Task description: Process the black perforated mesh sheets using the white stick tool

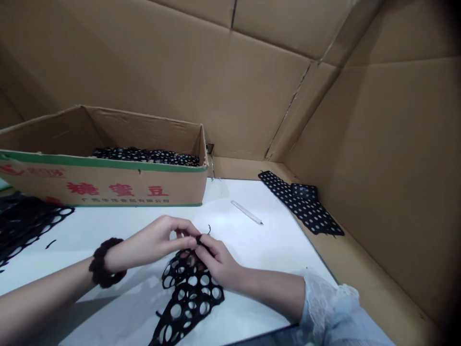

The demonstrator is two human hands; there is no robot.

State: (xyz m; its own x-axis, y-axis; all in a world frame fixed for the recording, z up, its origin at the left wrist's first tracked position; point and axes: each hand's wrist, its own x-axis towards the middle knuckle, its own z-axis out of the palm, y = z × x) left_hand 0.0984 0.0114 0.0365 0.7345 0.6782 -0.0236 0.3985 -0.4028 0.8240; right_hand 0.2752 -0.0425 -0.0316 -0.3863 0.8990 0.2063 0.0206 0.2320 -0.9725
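Note:
A strip of black fabric with round holes (190,293) hangs from my fingers and trails down over the white tabletop toward the near edge. My left hand (162,242), with a dark scrunchie (104,263) on the wrist, pinches the fabric's top end between thumb and fingers. Right beside it, my right hand (220,263) grips the same end, so the fingertips of both hands meet there. A short black thread (209,229) sticks up just above them. What lies exactly between the fingertips is partly hidden.
An open cardboard box (169,187) with black holed pieces (144,156) inside stands back left. More black fabric (25,221) lies at the left edge. A white pen-like tool (247,212) rests beyond my hands. Dotted black pieces (302,202) lie by the right cardboard wall (396,168).

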